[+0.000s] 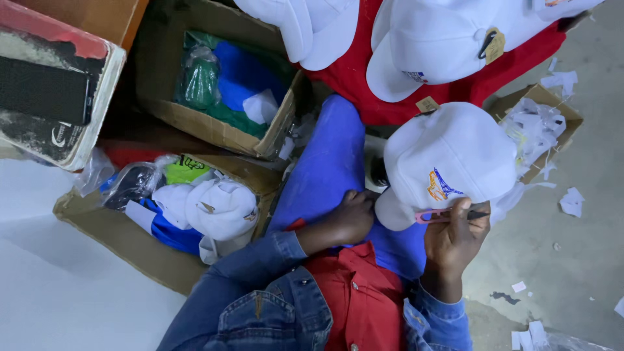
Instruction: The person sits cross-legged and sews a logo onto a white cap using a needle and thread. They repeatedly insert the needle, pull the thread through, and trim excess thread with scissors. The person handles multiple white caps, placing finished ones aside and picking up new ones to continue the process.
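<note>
Two hands work at six o'clock in our head view: our right hand (457, 235) is closed around a small pink cutter (448, 215) laid against the white cap (448, 159), which sits on our blue-clad lap just right of centre. Our left hand (351, 216), fingers curled, grips the cap's rim at its nine o'clock edge. At nine o'clock from that hand, a cardboard box (130, 244) holds more white caps (218, 207).
</note>
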